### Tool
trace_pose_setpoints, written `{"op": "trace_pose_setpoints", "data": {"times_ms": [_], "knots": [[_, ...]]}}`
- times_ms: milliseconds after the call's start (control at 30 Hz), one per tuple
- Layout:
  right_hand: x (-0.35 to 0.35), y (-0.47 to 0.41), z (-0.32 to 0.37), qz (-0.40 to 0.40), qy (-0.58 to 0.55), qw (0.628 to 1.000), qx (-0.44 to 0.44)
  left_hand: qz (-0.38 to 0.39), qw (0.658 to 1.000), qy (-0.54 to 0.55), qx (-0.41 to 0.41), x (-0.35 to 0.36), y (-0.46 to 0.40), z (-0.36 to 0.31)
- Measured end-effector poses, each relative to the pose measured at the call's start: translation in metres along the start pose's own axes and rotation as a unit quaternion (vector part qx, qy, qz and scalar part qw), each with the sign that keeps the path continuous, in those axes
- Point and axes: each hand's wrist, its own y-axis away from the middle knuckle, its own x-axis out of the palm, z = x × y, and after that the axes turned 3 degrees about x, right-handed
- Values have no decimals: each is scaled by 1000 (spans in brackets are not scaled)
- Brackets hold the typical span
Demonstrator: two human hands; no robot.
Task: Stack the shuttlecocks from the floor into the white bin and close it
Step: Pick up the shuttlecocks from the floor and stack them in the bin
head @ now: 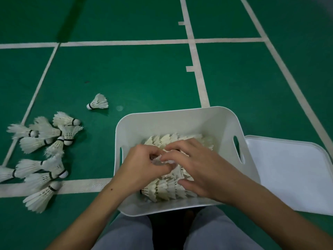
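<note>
kneeling at the white bin (173, 116), we have both hands inside it. our left hand (142, 168) and right hand (196, 170) meet over the rows of shuttlecocks (167, 190) already stacked in the bin — the fingers of both curl round one shuttlecock (162, 160) between them, pinching its feathers. the bin stands open on the green court floor (144, 78), just ahead of our knees. its white lid (292, 170) lies flat on the floor, touching the bin's right side. a loose pile of shuttlecocks (43, 152) lies on the floor to the left, well apart from the bin — one single shuttlecock (98, 102) lies apart, further out.
</note>
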Motion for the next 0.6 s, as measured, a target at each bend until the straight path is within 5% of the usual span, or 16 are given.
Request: {"op": "trace_pose_setpoints", "data": {"times_ms": [367,600], "knots": [[19,14,-5,-89,-182,977,60,62,985,160,-28,-8,15,-1],[15,12,-18,-106,-147,980,76,96,976,193,-42,-7,7,2]]}}
